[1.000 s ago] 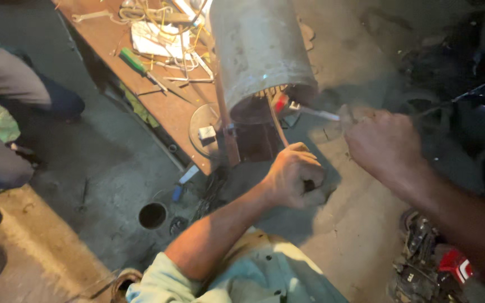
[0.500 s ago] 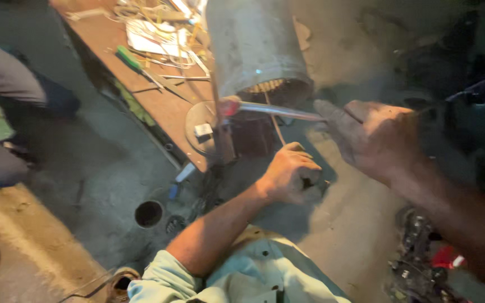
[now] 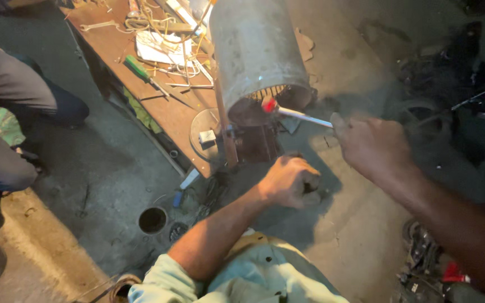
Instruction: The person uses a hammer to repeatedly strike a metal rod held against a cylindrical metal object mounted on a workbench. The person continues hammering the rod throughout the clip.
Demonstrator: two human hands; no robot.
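Observation:
A big grey metal cylinder lies on a wooden bench, its open end facing me and showing ribbed windings inside. My right hand grips a thin metal tool by its shaft, and the tool's red end is at the cylinder's opening. Just below the cylinder, my left hand is a closed fist over the floor. Whether it holds anything I cannot tell.
On the bench lie a green-handled screwdriver, a spanner, loose wires and paper. Another person sits at the left. The concrete floor has a round hole. Dark machine parts crowd the right side.
The tool's red end swung left across the cylinder's opening, then back toward its middle, and my right hand followed it. My left fist stayed where it was.

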